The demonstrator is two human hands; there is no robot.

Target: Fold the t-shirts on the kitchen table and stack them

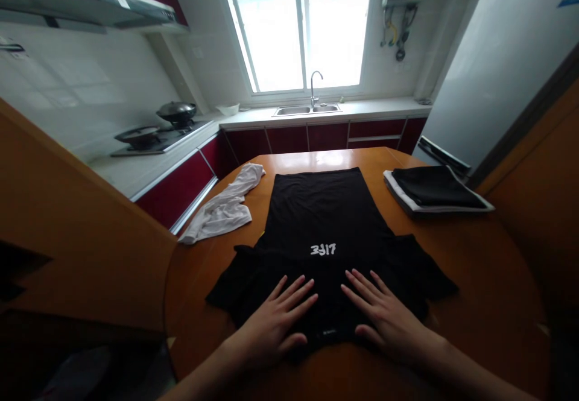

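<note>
A black T-shirt (323, 208) lies spread on the wooden table, its collar toward me and its hem toward the window. White lettering on its chest appears upside down from here. My left hand (280, 319) rests flat on the shirt left of the collar, fingers spread. On the right of the collar, my right hand (384, 310) also lies flat with its fingers apart. Both short sleeves stretch out to the sides. Neither hand grips the fabric.
A crumpled white garment (221, 208) lies on the table's left side. At the right is a stack of folded clothes (438, 189), black on top. Beyond the round wooden table (493, 280) are a sink (294, 110), a stove (169, 138) with pans and a fridge (493, 69).
</note>
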